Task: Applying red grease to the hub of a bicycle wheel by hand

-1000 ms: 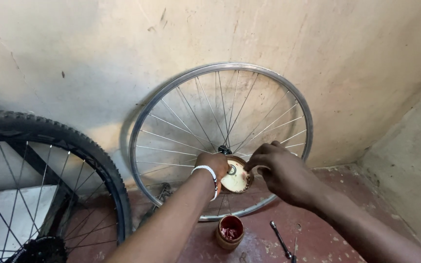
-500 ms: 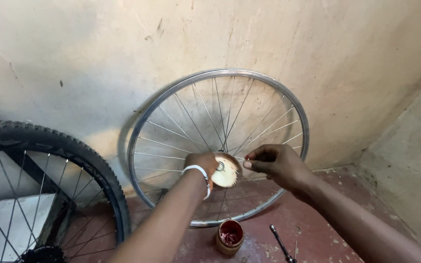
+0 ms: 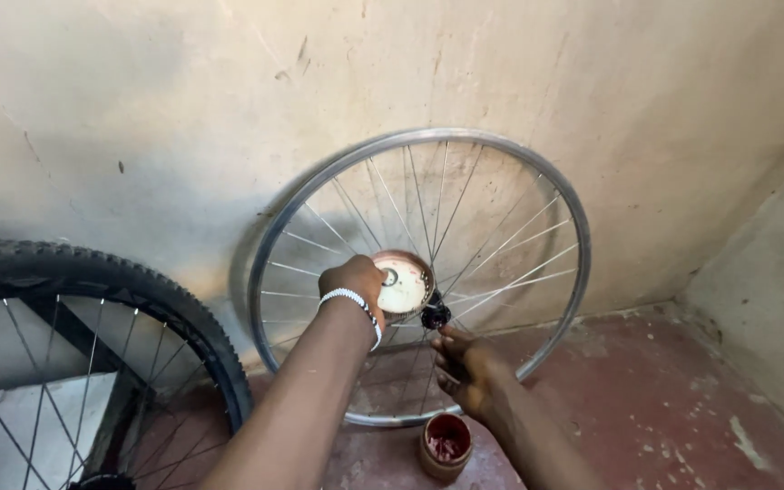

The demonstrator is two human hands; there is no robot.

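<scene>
A bare silver spoked bicycle wheel [image 3: 581, 263] leans upright against the pale wall. My left hand [image 3: 354, 283], with a white beaded bracelet on the wrist, holds a round cream lid with a brown rim [image 3: 403, 285] in front of the wheel, just up and left of the black hub [image 3: 435, 317]. My right hand [image 3: 466, 370] hangs lower, just below the hub, fingers loosely apart with nothing seen in them. Right under it on the floor stands a small brown jar of red grease [image 3: 446, 445].
A second wheel with a knobbly black tyre [image 3: 151, 292] stands at the left, close to my left arm. The floor [image 3: 646, 399] is worn red concrete. A wall corner closes in at the right [image 3: 764, 299].
My right hand has left the lid and dropped below the hub, toward the jar. My left hand still holds the lid at the wheel's centre.
</scene>
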